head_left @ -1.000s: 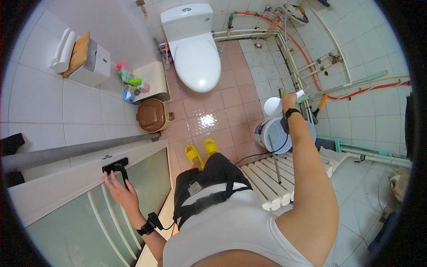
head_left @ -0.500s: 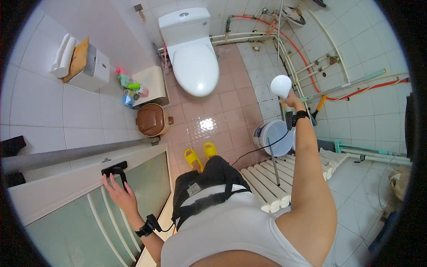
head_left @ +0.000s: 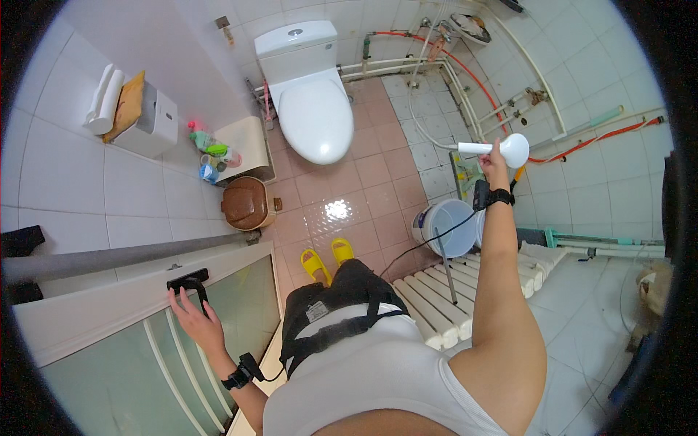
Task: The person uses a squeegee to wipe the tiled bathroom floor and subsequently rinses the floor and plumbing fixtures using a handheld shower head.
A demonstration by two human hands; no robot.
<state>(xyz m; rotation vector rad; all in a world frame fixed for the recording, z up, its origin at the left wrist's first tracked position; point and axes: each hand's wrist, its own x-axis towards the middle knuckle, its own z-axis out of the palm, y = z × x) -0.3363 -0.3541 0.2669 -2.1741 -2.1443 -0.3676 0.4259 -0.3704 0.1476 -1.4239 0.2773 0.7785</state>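
We hold the white shower head (head_left: pixel 515 151) in our right hand (head_left: pixel 494 166), out in front and to our right, with its round end toward the right wall and its handle toward the left. We have the right fingers closed around that handle, close to the round end. From the handle's other end we see a pale hose (head_left: pixel 414 109) curve away to the fittings at the far wall. Nearer to us than that hand is a white bucket (head_left: pixel 449 225), just beside a white slatted rack (head_left: pixel 429 305). With our left hand (head_left: pixel 195 316) we touch a black handle (head_left: pixel 187 280) on the door (head_left: pixel 102 378); its fingers are slightly spread and bent, and we cannot tell whether they grip it. Farther out, we face a white toilet (head_left: pixel 316 116), with a brown lidded bin (head_left: pixel 247 202) along the left wall
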